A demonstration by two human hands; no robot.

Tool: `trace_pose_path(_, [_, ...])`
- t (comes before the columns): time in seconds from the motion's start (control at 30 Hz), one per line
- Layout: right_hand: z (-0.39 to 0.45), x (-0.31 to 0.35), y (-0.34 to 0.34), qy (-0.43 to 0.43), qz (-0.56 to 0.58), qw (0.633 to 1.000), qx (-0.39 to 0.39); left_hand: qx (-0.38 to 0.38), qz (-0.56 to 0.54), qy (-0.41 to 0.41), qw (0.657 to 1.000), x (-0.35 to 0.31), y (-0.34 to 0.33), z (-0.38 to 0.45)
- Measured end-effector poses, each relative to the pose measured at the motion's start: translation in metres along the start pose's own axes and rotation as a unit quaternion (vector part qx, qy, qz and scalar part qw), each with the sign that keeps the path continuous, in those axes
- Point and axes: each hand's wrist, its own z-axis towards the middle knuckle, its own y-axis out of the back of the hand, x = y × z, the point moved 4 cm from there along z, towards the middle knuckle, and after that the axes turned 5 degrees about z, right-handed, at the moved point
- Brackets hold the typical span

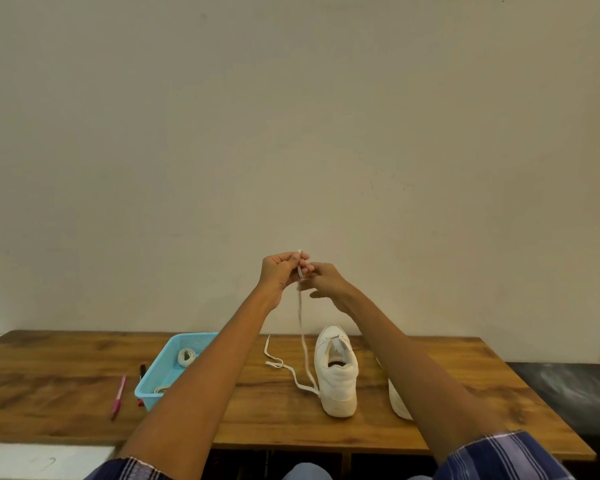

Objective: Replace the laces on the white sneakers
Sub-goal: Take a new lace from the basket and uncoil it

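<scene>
Your left hand (280,268) and right hand (326,280) are up high, close together, pinching a white lace (301,317). The lace hangs down to the wooden surface (66,393), beside a white sneaker (336,372). Your right arm hides most of the second sneaker (397,400). A blue basket (160,372) holds more laces, near a pink pen (118,398).

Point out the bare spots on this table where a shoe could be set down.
The table shows bare wood left of the pink pen, and again on the near right, beyond the second sneaker. Between the blue basket and the upright sneaker it is crowded: a loose lace lies there, running up to both hands.
</scene>
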Motion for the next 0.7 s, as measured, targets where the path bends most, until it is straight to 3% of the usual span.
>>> trace_pose_path(0.13, [0.002,0.01,-0.01,0.051,0.058,0.997,0.029,-0.039,0.012,0.011,0.999,0.002,0.006,0.005])
trace_pose_path(0.47, [-0.005,0.0,-0.023,0.018,-0.077,0.993,0.089,-0.078,0.049,0.009,0.996,0.004,0.016,0.016])
trace_pose_path(0.7, [-0.007,0.009,-0.016,0.04,-0.066,0.994,0.079,-0.052,0.187,-0.058,0.979,0.011,0.024,0.016])
